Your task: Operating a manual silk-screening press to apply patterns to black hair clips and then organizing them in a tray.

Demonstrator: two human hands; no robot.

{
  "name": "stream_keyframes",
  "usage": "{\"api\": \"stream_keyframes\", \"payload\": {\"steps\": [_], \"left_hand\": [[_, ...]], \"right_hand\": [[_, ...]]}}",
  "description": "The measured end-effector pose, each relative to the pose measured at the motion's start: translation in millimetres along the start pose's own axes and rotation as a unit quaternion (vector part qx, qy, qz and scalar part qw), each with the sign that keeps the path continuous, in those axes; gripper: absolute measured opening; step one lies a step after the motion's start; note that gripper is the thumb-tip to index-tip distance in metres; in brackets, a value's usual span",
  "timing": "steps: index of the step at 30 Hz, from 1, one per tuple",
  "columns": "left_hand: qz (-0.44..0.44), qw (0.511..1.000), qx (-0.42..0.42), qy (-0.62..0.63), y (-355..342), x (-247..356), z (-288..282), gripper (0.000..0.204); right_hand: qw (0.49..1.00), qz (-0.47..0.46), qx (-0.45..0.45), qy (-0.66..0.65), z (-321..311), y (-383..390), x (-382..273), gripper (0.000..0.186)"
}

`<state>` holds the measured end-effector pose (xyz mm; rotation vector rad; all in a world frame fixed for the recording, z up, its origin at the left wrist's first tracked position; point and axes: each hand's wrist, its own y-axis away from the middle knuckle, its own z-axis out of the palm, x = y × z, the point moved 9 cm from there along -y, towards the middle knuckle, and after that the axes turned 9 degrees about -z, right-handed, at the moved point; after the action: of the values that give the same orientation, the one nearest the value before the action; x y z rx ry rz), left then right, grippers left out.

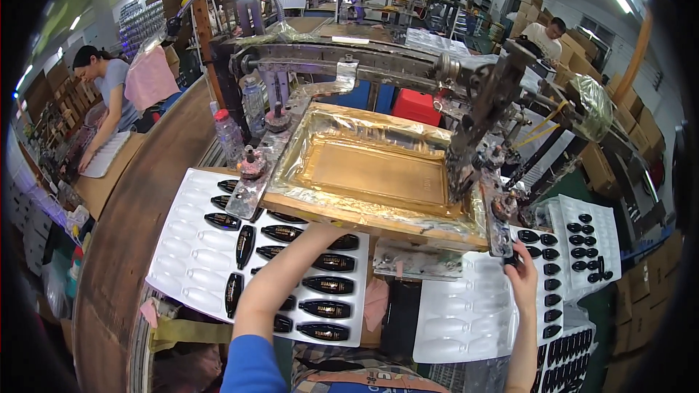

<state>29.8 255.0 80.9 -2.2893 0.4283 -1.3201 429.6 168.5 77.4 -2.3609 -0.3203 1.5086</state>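
My left forearm [280, 276] reaches up over a white moulded tray [178, 229] and passes beneath a wood-edged screen-printing frame [378, 167]; the frame hides my left hand. Glossy black bottle-shaped pieces [328, 285] with gold print lie in that tray, some turned lengthwise. My right hand [522, 274] is at the frame's right corner, fingers closed around a small black piece, mostly covered by them. Next to it, black oval pieces [551, 269] sit in a column in another tray. A second white tray [459, 320] with bare hollows lies between my arms.
The printing machine's metal arm [484, 116] stands over the frame. A clear bottle with a red cap [227, 135] is to its left. A curved brown table edge [116, 269] runs along the left. Two other people work farther off. A red box [416, 107] stands behind the frame.
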Motion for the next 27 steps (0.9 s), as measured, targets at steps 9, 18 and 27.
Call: {"api": "stream_keyframes", "payload": {"steps": [9,18,27], "left_hand": [[-0.239,0.879,-0.021,0.412,-15.4,-115.0,23.4,0.031],[-0.255,0.953,0.133,0.098,73.1,-72.3,-199.9,0.013],[-0.422,0.875,0.230,-0.067,188.1,-191.0,-300.5,0.023]], "right_hand": [[0.985,-0.081,-0.152,0.023,138.1,-49.3,-94.7,0.035],[0.962,-0.044,-0.199,0.180,126.7,-39.6,-71.6,0.048],[0.875,0.077,-0.077,0.471,-45.7,-31.2,89.8,0.041]]}}
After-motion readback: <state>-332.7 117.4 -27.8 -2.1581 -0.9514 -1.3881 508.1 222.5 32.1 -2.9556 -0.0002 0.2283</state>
